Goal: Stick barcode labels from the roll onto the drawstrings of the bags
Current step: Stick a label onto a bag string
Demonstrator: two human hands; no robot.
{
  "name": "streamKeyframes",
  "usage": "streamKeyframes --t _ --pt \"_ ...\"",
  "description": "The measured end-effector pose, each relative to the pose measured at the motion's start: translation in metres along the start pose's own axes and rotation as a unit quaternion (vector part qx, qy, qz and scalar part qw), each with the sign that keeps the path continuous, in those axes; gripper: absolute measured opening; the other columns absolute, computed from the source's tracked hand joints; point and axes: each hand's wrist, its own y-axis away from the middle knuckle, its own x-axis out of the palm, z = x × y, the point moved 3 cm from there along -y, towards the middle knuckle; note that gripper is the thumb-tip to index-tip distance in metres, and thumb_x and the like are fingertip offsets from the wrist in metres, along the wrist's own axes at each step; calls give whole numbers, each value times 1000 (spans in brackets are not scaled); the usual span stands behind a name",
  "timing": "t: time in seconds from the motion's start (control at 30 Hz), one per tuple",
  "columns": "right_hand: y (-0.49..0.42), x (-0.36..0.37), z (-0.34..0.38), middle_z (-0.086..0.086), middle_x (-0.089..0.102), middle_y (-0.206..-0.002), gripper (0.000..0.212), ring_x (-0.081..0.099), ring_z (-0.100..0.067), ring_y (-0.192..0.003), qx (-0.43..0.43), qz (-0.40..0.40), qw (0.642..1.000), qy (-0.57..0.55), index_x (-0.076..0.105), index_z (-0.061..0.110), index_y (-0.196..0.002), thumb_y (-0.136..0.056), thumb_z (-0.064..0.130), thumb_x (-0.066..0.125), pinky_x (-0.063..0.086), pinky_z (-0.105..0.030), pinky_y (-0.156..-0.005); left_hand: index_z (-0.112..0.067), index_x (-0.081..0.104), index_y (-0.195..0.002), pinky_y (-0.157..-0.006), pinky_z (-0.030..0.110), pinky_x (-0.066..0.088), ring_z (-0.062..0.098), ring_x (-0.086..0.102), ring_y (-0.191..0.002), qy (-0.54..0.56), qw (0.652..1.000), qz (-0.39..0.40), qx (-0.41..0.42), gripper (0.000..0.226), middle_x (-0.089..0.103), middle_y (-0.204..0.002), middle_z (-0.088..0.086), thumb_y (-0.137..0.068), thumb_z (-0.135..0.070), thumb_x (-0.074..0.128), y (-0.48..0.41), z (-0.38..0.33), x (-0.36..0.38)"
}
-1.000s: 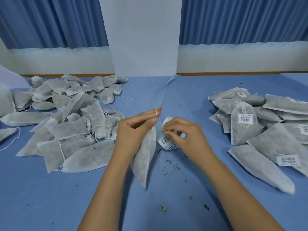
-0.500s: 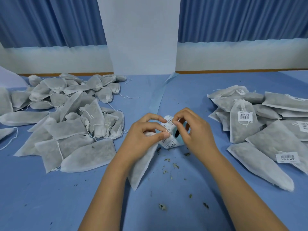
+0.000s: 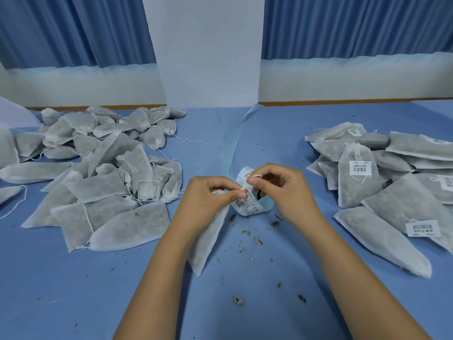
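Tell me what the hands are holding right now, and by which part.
Both pinch the drawstring of one bag: left hand near the bag's neck, right hand farther along the string.

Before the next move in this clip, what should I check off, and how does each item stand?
1. Left hand grips the bag: ok.
2. Right hand pinches the drawstring: ok.
3. Label wrapped fully round the drawstring: cannot tell, fingers cover it.
4. Label roll lies beneath the hands: ok.
5. Labelled pile lies apart from unlabelled pile: ok.
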Motion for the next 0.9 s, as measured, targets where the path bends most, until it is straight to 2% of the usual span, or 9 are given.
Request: streamKeyframes --t 0.1,0.2,0.37,0.5,0.6,0.67,0.77,0.9 --pt "-1 -4 1 4 65 -63 14 53 -10 -54 10 11 999 -37 66 9 -73 -85 1 65 42 -16 -53 -23 77 -72 -72 12 49 8 71 -76 -2 1000 7 0 12 75 -76 -4 -75 -12 81 0 0 -1" --pt "-2 -11 1 4 65 -65 14 51 -9 -53 7 11 1000 -26 64 8 -75 -87 3 63 40 -14 -53 -26 76 -72 -74 13 50 6 70 -75 -14 1000 2 -8 18 75 -77 -5 -78 -9 79 -1 2 -3" --pt "-2 -16 -2 1 69 -83 13 59 -20 -67 -15 3 997 78 62 17 -80 -88 7 62 47 -32 -67 -23 76 -72 -76 15 51 9 70 -73 -18 999 19 -31 20 74 -72 -1 -81 -6 75 0 3 -2" --pt "-1 -16 0 9 68 -71 14 59 -5 -63 -45 -39 991 117 67 19 -80 -86 6 66 47 -24 -67 -22 75 -72 -76 16 52 9 70 -70 -11 1000 3 -22 24 73 -69 2 -82 -2 72 1 2 -2" --pt "1 -8 -2 8 65 -65 16 54 -5 -60 -31 -50 990 127 67 21 -76 -85 8 66 43 -20 -61 -18 76 -77 -76 18 52 8 69 -70 0 1000 -20 -4 14 73 -70 2 -82 -5 74 0 0 -1" --pt "3 0 -4 7 62 -62 20 50 -8 -58 -19 -21 987 159 67 24 -72 -83 7 68 39 -19 -57 -17 76 -78 -73 15 51 8 69 -69 10 999 -40 16 12 74 -69 1 -82 -5 74 0 -2 -2" --pt "6 9 -8 4 60 -64 22 51 -13 -61 -10 3 974 227 66 32 -69 -82 15 69 43 -30 -59 -18 76 -78 -72 13 50 7 69 -69 29 998 -52 34 13 74 -70 0 -81 -6 75 0 -5 -3" --pt "7 11 -9 10 60 -63 18 54 -16 -65 -8 -2 970 241 67 32 -70 -82 18 68 49 -41 -63 -20 75 -77 -72 12 49 5 69 -68 48 998 -37 36 15 73 -69 -2 -81 -6 75 1 -8 -2"
